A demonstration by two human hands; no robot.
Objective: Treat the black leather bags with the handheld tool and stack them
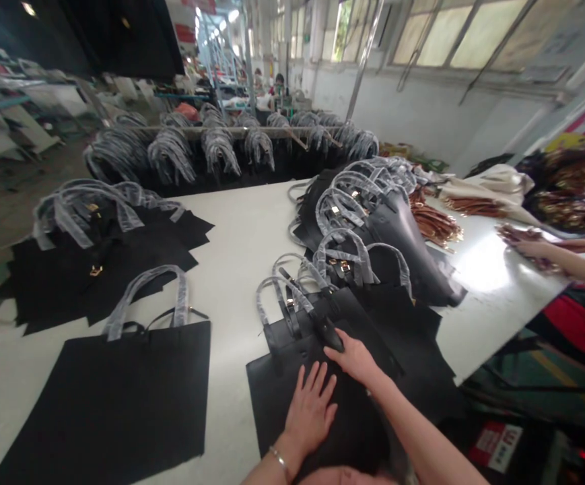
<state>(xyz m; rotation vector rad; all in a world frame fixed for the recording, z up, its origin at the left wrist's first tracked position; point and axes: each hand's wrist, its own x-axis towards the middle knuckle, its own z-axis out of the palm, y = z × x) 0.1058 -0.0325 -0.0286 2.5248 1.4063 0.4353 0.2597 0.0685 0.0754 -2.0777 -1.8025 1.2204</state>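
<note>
My left hand (310, 407) lies flat, fingers spread, on a black tote bag panel (272, 384) near the table's front edge. Just right of it, my right hand (355, 360) is closed round a dark, elongated, handle-like piece (330, 333); its exact kind is hard to make out. This piece points up and left over the bag's top edge. Plastic-wrapped handles (266, 296) and a black strap with a gold buckle (291, 304) stick out beyond that edge. More black bags (403, 316) lie partly under and to the right.
A single black bag (135, 391) lies flat on the white table (236, 249) at left, with a bag pile (95, 276) behind it. Bags with wrapped handles (216, 145) hang beyond. Brown straps (431, 222) lie at right, near another person's arm (575, 263).
</note>
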